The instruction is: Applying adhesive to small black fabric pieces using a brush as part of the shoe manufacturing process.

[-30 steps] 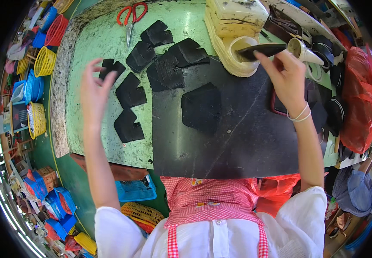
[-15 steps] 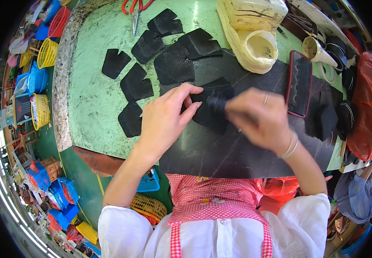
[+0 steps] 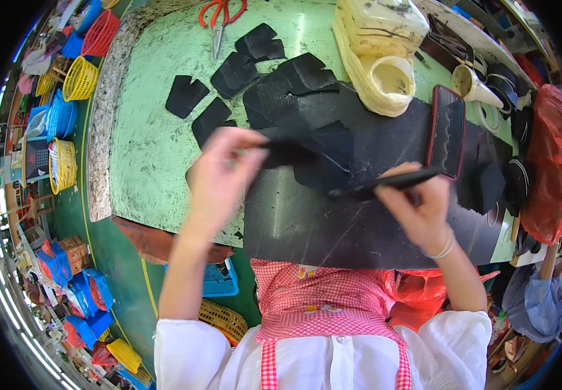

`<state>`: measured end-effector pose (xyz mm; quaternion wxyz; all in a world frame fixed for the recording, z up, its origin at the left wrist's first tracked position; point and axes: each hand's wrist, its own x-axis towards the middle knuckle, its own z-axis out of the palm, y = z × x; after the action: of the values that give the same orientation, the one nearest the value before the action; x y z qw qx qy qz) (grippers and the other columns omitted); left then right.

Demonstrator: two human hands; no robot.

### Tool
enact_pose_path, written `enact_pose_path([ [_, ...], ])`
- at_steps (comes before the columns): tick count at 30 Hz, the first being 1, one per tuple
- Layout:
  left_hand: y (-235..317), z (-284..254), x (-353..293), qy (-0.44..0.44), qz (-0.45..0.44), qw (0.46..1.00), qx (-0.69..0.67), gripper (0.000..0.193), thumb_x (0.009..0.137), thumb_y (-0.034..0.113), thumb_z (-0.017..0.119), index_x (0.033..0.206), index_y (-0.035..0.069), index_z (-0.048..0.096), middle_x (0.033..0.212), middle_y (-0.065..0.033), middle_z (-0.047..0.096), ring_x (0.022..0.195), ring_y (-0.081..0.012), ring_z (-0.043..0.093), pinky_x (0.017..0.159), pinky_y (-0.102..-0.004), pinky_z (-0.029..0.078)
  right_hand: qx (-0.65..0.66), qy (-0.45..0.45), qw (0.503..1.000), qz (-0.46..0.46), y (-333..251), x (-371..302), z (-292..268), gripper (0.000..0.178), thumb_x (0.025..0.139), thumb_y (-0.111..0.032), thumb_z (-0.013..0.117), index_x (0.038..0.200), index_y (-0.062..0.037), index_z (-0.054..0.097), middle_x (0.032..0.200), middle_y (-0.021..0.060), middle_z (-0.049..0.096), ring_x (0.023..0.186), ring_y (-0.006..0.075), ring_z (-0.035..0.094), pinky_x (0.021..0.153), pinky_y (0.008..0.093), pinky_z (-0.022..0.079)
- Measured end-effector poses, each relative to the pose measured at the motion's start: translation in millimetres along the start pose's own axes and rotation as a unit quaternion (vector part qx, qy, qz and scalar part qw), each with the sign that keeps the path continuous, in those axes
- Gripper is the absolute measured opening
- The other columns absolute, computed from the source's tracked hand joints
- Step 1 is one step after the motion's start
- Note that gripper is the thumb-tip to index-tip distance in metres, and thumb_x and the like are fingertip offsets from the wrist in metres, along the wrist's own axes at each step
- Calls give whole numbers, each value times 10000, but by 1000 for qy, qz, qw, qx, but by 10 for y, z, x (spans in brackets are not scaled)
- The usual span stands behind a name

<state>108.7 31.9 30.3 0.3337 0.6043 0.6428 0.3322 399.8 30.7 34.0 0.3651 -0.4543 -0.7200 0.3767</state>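
Observation:
My left hand (image 3: 219, 172) is smeared by motion. Its thumb and fingers pinch the edge of a black cut piece (image 3: 289, 144), lifted and blurred. My right hand (image 3: 417, 201) is closed around a dark brush (image 3: 391, 184), held nearly level, its tip pointing left over the black sheet (image 3: 307, 227). Under the lifted piece, another black cut piece (image 3: 333, 159) lies on that sheet. Several more black pieces with notched edges, such as one cut piece (image 3: 185, 96), are spread on the green tabletop (image 3: 144, 149) beyond my left hand.
Red-handled scissors (image 3: 218, 29) lie at the far edge. A yellowed, glue-crusted container (image 3: 385, 78) stands at the back, right of the pieces. A phone (image 3: 447, 130) in a red case lies right of it, near a red plastic bag (image 3: 548, 162). Baskets (image 3: 80, 78) stand on the left.
My left hand has drawn left and lifted a black piece from the sheet. My right hand has moved slightly right and lower, carrying the brush away from the piece.

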Motion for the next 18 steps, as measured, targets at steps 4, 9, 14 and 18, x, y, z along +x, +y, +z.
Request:
enact_pose_path([
  [4, -815, -1330, -31, 99, -155, 982, 36, 288, 891, 151, 700, 1159, 75, 629, 851, -8, 642, 681, -58, 545, 590, -220, 445, 50, 81, 992, 82, 58, 15, -234, 98, 836, 9, 727, 928, 5, 693, 770, -7, 672, 551, -4, 470, 487, 186, 345],
  [9, -256, -452, 38, 73, -33, 981, 176, 332, 867, 154, 718, 1187, 113, 639, 839, 3, 632, 627, -68, 515, 572, -240, 436, -67, 12, 994, -84, -9, 381, -10, 195, 789, 11, 741, 968, -59, 710, 900, 35, 697, 491, 91, 494, 467, 225, 369],
  [14, 106, 363, 17, -74, 81, 991, 82, 361, 839, 125, 731, 1191, 156, 654, 743, 8, 586, 526, -83, 443, 512, -252, 394, -124, -45, 966, -221, 94, 313, 157, 355, 644, 27, 677, 973, -100, 714, 847, 46, 672, 592, 196, 630, 546, 304, 514],
  [18, 143, 366, 43, -80, 72, 988, 113, 336, 837, 134, 731, 1164, 157, 657, 734, 9, 598, 511, -93, 453, 508, -262, 403, -139, -68, 963, -223, 48, 269, 125, 346, 654, 17, 655, 966, -119, 722, 848, 33, 671, 628, 200, 645, 553, 315, 525],
])
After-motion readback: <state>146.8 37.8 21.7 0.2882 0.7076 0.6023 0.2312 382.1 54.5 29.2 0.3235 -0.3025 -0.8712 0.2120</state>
